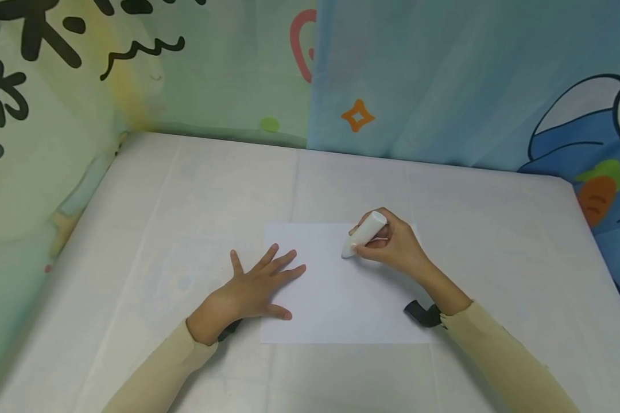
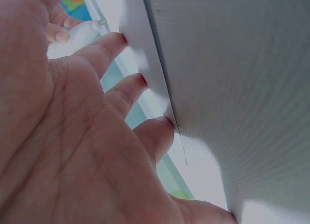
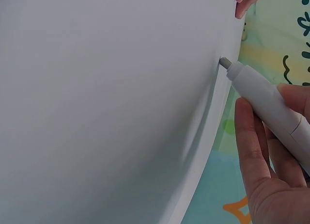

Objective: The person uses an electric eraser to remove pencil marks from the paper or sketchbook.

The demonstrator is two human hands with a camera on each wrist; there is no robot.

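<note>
A blank white sheet of paper (image 1: 336, 312) lies on the white-covered table. My left hand (image 1: 253, 291) rests with spread fingers across the sheet's left edge, fingertips pressing the paper in the left wrist view. Over the sheet's upper right, my right hand (image 1: 404, 246) grips a thick white pen-shaped tool (image 3: 264, 95) between thumb and fingers. The tool slants, its narrow grey tip (image 3: 225, 63) down at the paper; its exact kind cannot be told. No mark shows on the sheet.
The white table cover (image 1: 212, 183) extends around the sheet. A printed curtain (image 1: 444, 74) hangs behind the table and along its left side. A black strap piece (image 1: 422, 314) sticks out by the right wrist, over the sheet's right side.
</note>
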